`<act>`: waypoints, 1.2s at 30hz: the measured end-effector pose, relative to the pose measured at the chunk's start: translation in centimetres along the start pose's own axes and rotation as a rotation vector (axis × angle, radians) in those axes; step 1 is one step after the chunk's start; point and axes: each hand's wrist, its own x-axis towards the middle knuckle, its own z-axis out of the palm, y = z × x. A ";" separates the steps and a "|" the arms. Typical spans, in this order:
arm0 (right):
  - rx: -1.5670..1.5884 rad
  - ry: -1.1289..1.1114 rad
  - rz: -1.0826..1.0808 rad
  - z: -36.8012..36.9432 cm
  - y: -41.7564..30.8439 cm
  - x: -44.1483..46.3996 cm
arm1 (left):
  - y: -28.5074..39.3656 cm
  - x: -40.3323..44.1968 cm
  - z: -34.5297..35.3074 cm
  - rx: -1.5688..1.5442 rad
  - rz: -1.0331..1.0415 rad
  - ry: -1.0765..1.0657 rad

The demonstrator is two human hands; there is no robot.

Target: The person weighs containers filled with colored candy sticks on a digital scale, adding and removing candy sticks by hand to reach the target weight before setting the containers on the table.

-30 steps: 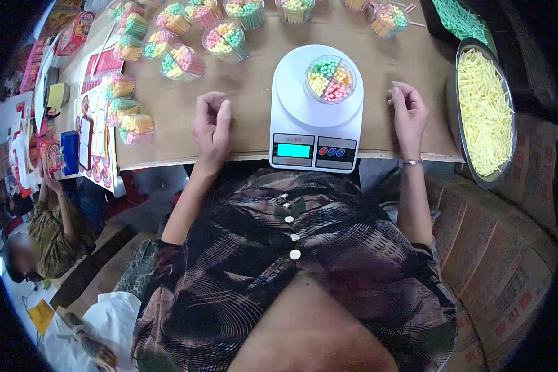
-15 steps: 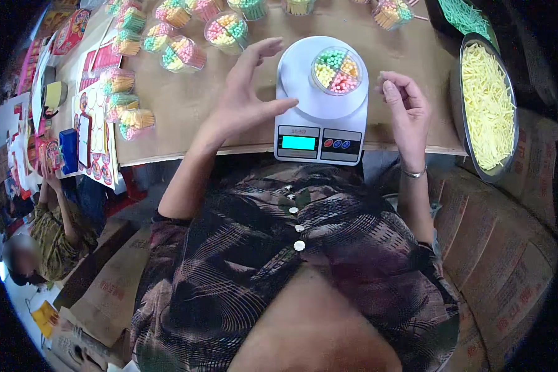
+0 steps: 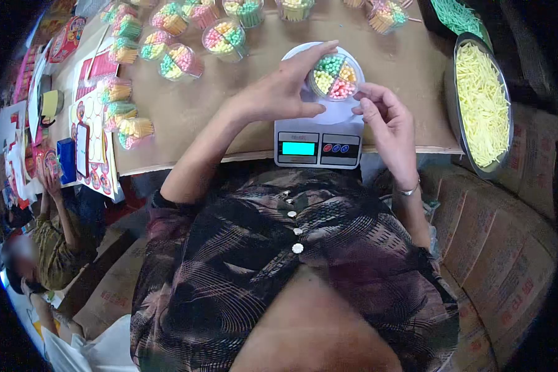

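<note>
A round clear cup [image 3: 333, 78] stands on the white kitchen scale [image 3: 318, 124]. Thin sticks fill it, sorted by colour into green, orange, yellow and pink sections. My left hand [image 3: 279, 90] arches around the cup's left side, index finger past its far edge and thumb on the near side, spread apart. At the cup's lower right rim is my right hand [image 3: 387, 121], fingers loosely curled with a gap between thumb and index. Whether either hand presses on the cup I cannot tell. The scale's display glows cyan, its digits unreadable.
Several filled cups [image 3: 224, 40] line the table's far side and left. On the right sit a basin of yellow sticks [image 3: 482, 105] and a dark container of green sticks [image 3: 456, 18]. Cardboard boxes [image 3: 496, 223] stand lower right. Another person [image 3: 59, 248] works at far left.
My left hand has moved right, around the cup. My right hand has moved left to the cup's rim. A white-clothed part of someone has appeared at lower left.
</note>
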 end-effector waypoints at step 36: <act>0.915 -0.148 0.214 5.5 -2.6 1.2 | 5.8 -3.2 -0.3 0.529 -0.159 0.364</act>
